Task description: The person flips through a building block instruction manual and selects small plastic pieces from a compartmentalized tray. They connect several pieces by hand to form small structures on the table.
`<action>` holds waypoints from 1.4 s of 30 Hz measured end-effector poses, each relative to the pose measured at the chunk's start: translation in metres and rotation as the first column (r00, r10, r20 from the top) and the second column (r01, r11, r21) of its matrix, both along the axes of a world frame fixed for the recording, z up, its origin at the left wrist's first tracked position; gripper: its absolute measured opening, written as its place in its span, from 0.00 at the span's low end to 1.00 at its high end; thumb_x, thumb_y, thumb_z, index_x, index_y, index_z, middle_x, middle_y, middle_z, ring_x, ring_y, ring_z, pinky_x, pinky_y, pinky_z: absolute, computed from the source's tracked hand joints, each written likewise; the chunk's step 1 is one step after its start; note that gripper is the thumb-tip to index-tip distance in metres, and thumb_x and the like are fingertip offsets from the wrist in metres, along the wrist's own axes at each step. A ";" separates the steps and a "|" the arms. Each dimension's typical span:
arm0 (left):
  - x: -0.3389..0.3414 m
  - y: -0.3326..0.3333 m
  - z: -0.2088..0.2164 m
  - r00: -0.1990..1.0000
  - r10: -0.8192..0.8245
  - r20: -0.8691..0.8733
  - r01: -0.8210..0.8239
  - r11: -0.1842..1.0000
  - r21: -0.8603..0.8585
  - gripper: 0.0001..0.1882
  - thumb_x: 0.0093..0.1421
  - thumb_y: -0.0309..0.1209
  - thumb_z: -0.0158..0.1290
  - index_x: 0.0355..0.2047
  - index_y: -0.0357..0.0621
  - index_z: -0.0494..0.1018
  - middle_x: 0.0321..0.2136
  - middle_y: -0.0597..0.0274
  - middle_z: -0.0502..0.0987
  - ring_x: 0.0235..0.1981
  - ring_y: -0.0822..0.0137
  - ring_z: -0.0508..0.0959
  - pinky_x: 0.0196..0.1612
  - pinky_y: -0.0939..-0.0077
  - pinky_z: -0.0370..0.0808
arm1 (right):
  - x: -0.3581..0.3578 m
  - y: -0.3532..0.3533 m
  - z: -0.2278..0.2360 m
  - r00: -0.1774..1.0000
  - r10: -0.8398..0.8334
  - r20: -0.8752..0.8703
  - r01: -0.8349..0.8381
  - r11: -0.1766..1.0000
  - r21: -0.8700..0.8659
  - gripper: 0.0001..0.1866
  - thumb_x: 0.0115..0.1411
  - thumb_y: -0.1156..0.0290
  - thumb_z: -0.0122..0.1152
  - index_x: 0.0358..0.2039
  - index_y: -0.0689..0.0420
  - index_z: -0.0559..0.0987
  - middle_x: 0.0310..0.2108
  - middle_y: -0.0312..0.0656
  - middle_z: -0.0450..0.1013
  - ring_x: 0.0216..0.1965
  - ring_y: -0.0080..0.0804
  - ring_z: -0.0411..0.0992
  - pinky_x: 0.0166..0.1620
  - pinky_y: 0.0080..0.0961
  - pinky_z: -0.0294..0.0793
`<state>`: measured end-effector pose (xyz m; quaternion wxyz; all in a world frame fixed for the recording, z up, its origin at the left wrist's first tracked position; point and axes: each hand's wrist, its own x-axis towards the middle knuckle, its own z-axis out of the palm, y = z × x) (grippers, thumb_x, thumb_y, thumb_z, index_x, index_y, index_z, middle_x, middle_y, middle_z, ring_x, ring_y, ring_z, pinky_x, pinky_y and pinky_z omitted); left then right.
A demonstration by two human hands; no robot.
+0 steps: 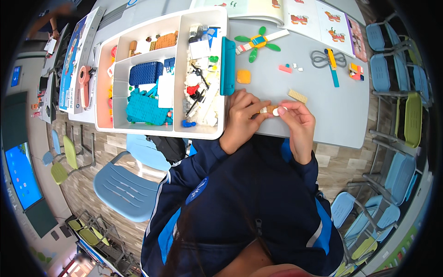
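Observation:
Close to the table's near edge, my left hand (242, 115) is closed on a small tan and orange brick piece (266, 110). Between thumb and fingertips, my right hand (300, 127) pinches a small white round piece (276, 111) right against it; whether the two are joined I cannot tell. A flat cream brick (297, 96) lies just beyond my right fingers. Past my left hand there is a yellow-orange square plate (243, 76). Farther off lie a pink brick (284, 69) and a few tiny white and teal bits.
At the left stands a white divided tray (221, 127) of sorted bricks with a teal latch (227, 66). A green-petalled brick build (258, 40), an open picture booklet (304, 25), a yellow-and-teal build with grey cord (332, 64) and a small colourful build (356, 71) lie beyond.

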<state>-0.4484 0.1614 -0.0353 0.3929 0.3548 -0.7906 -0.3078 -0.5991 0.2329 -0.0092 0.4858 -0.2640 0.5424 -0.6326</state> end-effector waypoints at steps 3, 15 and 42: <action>0.000 0.001 0.002 0.999 -0.022 -0.049 0.025 0.998 0.064 0.16 0.44 0.24 0.68 0.37 0.44 0.83 0.27 0.62 0.75 0.35 0.61 0.74 0.39 0.69 0.73 | 0.002 -0.002 0.000 0.999 0.031 -0.012 -0.031 0.999 -0.021 0.06 0.60 0.78 0.63 0.37 0.64 0.77 0.46 0.48 0.76 0.46 0.30 0.75 0.53 0.27 0.72; 0.001 0.003 0.001 0.998 -0.025 -0.049 0.029 0.996 0.084 0.16 0.45 0.21 0.66 0.38 0.39 0.81 0.28 0.57 0.75 0.31 0.59 0.76 0.49 0.62 0.75 | -0.004 -0.007 0.006 0.976 0.140 0.166 -0.154 0.985 0.075 0.09 0.64 0.74 0.60 0.41 0.65 0.74 0.48 0.54 0.76 0.44 0.33 0.77 0.51 0.31 0.77; 0.002 0.002 -0.007 0.992 -0.028 -0.123 0.030 0.999 0.011 0.18 0.41 0.16 0.65 0.36 0.36 0.81 0.27 0.57 0.77 0.29 0.59 0.78 0.54 0.57 0.73 | 0.009 -0.003 -0.003 0.995 0.027 0.093 -0.032 0.998 0.046 0.04 0.63 0.78 0.61 0.37 0.63 0.76 0.44 0.53 0.78 0.45 0.29 0.77 0.50 0.28 0.75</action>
